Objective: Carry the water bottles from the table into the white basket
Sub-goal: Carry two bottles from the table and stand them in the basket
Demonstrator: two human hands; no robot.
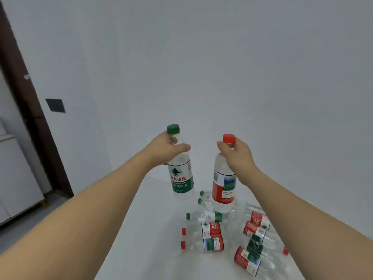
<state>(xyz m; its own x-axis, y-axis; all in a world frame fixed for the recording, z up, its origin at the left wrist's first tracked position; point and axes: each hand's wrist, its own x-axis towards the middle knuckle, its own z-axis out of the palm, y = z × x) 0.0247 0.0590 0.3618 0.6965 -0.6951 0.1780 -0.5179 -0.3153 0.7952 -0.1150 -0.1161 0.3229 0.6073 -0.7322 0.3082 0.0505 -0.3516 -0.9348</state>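
Desk (153,229), white, lower centre: many bottles lying flat.
Left hand (161,150): fingers curled round green-capped bottle (181,178), lifted upright.
Right hand (235,154): grips red-capped bottle (223,188) at neck.
White basket: not visible.
Advice: keep both vertical, necks held firmly.

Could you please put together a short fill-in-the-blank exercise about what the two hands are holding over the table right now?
1. The left hand grips a bottle whose cap is ____.
2. The right hand grips a bottle whose cap is ____.
3. Both held bottles hang upright, gripped near the ____.
4. The other bottles on the white table are ____ on their sides.

Missing words: green; red; neck; lying
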